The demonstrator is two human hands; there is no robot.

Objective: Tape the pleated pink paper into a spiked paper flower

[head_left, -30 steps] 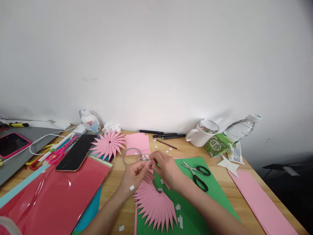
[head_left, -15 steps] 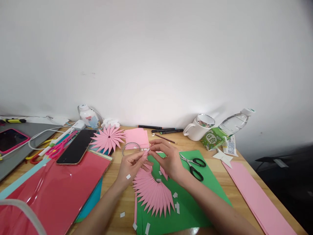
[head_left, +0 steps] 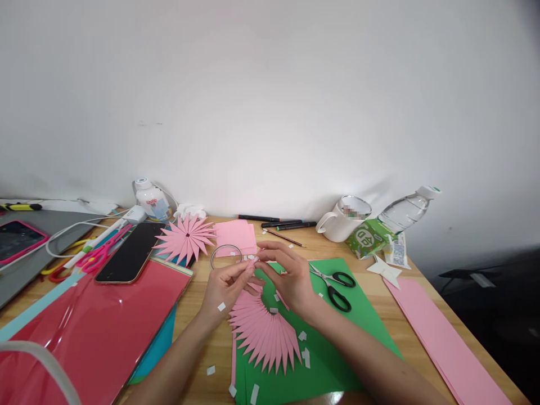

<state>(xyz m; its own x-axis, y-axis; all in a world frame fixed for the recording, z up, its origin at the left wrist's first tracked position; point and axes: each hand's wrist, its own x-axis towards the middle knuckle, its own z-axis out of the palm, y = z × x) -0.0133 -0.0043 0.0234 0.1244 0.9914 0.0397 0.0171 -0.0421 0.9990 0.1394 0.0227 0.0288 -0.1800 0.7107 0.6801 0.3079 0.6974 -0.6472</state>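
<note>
Now a white scrap point(head_left: 320, 295) has appeared by the scissors point(head_left: 329, 278), while left hand point(head_left: 223, 288) and right hand point(head_left: 291, 274) pinch pink paper point(head_left: 252, 263).

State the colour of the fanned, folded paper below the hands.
Pink; the fanned paper shows best in the head view.

R fingers point(head_left: 280, 251) cld fit btwn scissors point(head_left: 328, 278) & mug point(head_left: 338, 227).

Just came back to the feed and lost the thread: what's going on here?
The person's left hand pinches a small piece of pink paper, with the right hand close against its end. Below, a folded pink fan lies partly on a green sheet, near scissors. A pink paper star sits farther left.
</note>
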